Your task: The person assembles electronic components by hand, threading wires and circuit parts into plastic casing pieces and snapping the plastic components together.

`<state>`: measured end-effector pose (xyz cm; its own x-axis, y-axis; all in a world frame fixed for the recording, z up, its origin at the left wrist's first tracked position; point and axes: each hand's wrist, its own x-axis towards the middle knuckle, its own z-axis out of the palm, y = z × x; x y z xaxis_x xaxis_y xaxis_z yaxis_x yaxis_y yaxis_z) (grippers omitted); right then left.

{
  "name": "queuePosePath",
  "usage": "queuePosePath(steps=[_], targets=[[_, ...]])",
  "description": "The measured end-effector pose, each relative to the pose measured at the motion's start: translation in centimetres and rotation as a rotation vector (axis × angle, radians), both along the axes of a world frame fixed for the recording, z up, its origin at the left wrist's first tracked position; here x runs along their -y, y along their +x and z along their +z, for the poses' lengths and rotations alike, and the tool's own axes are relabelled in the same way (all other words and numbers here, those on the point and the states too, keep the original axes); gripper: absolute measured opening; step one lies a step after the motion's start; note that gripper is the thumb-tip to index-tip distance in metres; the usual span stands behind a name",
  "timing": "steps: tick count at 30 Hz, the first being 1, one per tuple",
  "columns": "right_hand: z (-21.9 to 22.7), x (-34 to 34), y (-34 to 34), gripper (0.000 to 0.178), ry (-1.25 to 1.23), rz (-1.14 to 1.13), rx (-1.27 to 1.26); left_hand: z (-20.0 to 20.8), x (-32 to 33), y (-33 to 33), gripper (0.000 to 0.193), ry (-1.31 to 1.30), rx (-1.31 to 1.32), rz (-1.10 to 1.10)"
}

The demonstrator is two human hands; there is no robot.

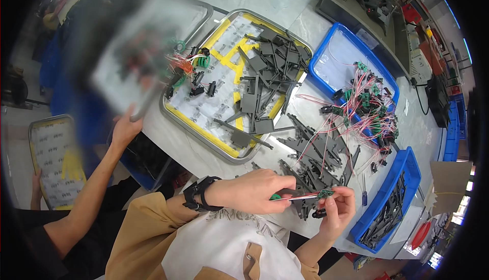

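My left hand (pixel 262 191), with a black watch on the wrist, is closed around a bundle of red and white wires (pixel 304 197). A bit of green shows at its fingers. The wires run to a small green circuit board (pixel 325 193), which my right hand (pixel 336 211) pinches between thumb and fingers. A small black part (pixel 319 213) hangs just below the board, beside the right fingertips. Beneath and beyond both hands, dark grey plastic brackets (pixel 318 150) lie in a loose pile on the white table.
A yellow-edged tray (pixel 183 127) holds more grey brackets and wired parts. At right, one blue tray (pixel 326 71) carries tangled wired boards, another blue bin (pixel 411 165) dark strips. A screwdriver (pixel 364 196) lies nearby. A co-worker's hand (pixel 126 127) holds a blurred, loaded tray at left.
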<state>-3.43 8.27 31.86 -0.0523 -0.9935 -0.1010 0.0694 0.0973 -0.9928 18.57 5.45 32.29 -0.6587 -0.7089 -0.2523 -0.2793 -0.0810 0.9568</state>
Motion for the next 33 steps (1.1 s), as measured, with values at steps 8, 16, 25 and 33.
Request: queuePosePath(steps=[8, 16, 25, 33], targets=[[-0.7, -0.1, -1.1, 0.021, 0.005, -0.08, -0.023, -3.4, -0.7, -1.8, 0.028, 0.466, -0.484, -0.023], [-1.2, 0.5, -1.7, 0.022, 0.04, -0.08, -0.093, -3.6, -0.2, -0.8, 0.029, 0.552, -0.371, 0.087], [-0.9, 0.4, -2.0, 0.023, 0.042, -0.046, -0.014, -3.5, 0.1, -0.4, 0.022, 0.497, -0.234, 0.103], [-0.5, 0.6, -0.9, 0.02, 0.12, 0.191, 0.515, -2.2, 0.5, -2.3, 0.03, -0.064, -0.217, 0.224]])
